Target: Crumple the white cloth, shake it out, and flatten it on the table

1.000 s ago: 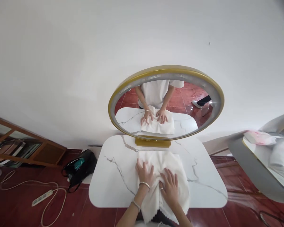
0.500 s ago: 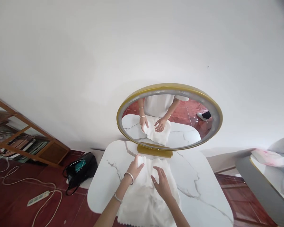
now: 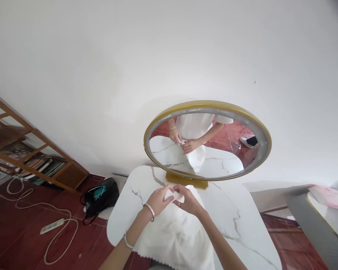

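Observation:
A white cloth [image 3: 180, 240] with a scalloped edge lies over the marble-patterned table [image 3: 239, 232] and hangs past its near edge. My left hand [image 3: 158, 200] is closed round a bunched white part at the cloth's far edge. Close beside it, my right hand [image 3: 189, 201] pinches the same bunch, fingers bent toward the left hand. Whether this bunch is only cloth or wraps something, I cannot tell. Just beyond my hands stands an oval mirror [image 3: 208, 146] with a gold frame, reflecting both hands at the gathered cloth.
The mirror's gold base [image 3: 195, 183] sits against the far side of the table. On the red floor at left are a black bag [image 3: 105, 198], a power strip [image 3: 53, 226] with cable, and a wooden shelf [image 3: 70, 174]. A grey cabinet [image 3: 307, 213] stands at right.
My right hand has moved from open above the cloth to the left, closing on the bunch at my left hand. The cloth's far right part is drawn inward. The view has shifted slightly.

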Demonstrator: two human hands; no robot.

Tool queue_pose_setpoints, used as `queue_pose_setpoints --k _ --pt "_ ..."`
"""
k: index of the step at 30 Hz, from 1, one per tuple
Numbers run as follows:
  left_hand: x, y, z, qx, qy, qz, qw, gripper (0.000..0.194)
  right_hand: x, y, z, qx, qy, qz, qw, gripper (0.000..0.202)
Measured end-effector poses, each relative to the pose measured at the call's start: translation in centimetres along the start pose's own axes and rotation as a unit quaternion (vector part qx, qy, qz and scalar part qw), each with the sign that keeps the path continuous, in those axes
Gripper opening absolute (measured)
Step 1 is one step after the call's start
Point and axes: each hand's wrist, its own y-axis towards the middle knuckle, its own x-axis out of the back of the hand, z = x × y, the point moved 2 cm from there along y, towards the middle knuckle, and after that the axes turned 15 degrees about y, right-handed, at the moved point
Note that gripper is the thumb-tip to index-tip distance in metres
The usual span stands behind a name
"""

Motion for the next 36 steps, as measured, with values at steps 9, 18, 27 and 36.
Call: queue_pose_setpoints --k 9,18,27,36 --pt "4.5 -3.0 -3.6 -0.079 0.091 0.075 0.990 0.006 0.8 -2.3 4.2 0.013 0.071 -0.014 0.997 0.030" --pt "6.6 -4.5 -4.9 -0.156 0.096 0.088 0.979 0.020 2.0 -3.2 8.4 -0.017 0.005 0.055 0.998 0.017" --pt "9.4 -5.9 -4.5 -0.167 0.119 0.070 0.976 0.009 4.8 -6.6 4.9 -0.174 -0.022 0.089 0.981 0.035" --pt "11.7 -7.0 -0.4 -0.139 0.121 0.070 0.980 0.017 10.6 -10.1 6.2 -0.334 -0.061 0.050 0.939 0.020"
